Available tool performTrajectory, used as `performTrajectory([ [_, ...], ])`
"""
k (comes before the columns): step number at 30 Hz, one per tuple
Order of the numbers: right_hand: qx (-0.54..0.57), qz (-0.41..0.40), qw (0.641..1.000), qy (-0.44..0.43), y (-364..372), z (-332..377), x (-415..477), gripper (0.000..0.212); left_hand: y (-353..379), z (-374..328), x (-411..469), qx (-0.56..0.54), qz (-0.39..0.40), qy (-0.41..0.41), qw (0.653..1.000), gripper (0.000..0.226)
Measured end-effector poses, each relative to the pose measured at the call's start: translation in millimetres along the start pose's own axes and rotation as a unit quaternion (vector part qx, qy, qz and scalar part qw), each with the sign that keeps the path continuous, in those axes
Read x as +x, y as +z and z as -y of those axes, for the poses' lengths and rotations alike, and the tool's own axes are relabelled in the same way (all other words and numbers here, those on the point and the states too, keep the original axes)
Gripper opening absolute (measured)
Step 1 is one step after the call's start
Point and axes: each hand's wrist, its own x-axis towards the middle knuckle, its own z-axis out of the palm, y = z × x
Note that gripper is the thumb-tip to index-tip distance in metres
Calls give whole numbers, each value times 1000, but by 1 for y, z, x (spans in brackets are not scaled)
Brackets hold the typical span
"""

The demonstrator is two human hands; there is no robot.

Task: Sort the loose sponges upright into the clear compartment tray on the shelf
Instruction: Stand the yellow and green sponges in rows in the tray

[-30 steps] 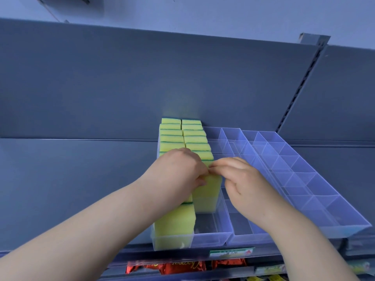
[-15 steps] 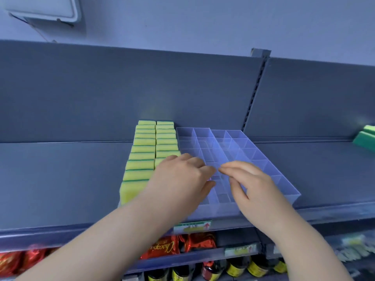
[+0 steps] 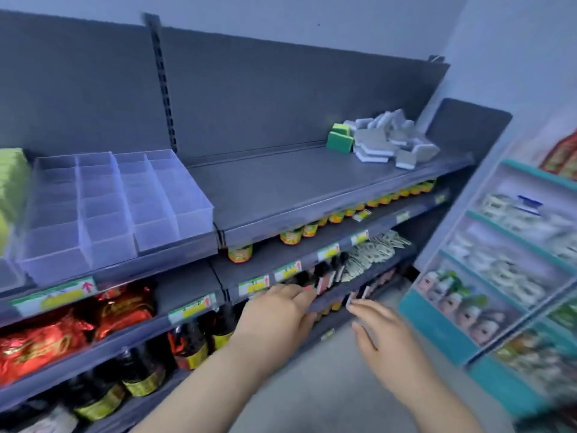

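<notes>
Sponges lie heaped at the far right of the shelf, well apart from the clear tray to my left. My left hand and right hand hang low in front of the lower shelves, fingers loose and straight, holding nothing. I judge this the fetching step: next I must reach up right and grip a sponge.

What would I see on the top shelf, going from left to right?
You'd meet yellow sponges → clear tray → green sponges → grey sponges.
</notes>
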Motion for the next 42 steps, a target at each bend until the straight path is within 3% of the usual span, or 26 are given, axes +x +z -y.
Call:
performTrajectory([
  [7,-16,-24,998,61,-25,-65,-22,35,30,-40,32,-13,-27,40,999,31],
  [14,-25,24,997,75,-18,-111,20,39,75,-33,90,-32,-14,38,999,14],
  [18,-46,67,993,88,-15,-153,73,44,112,-21,157,-33,-12,11,999,23],
  [21,-74,97,989,89,-24,-180,129,64,130,-14,221,-51,-35,30,998,28],
  [25,-73,80,990,94,-54,-211,207,34,122,-11,309,-76,-89,63,991,34],
  [30,-67,1,994,90,-85,-245,290,30,118,-2,405,-58,-102,73,990,25],
  [37,20,-35,998,50,-95,-265,368,28,126,13,469,-10,-91,50,995,25],
  [42,82,-14,996,-26,-105,-278,438,29,135,30,510,24,-84,-13,996,30],
])
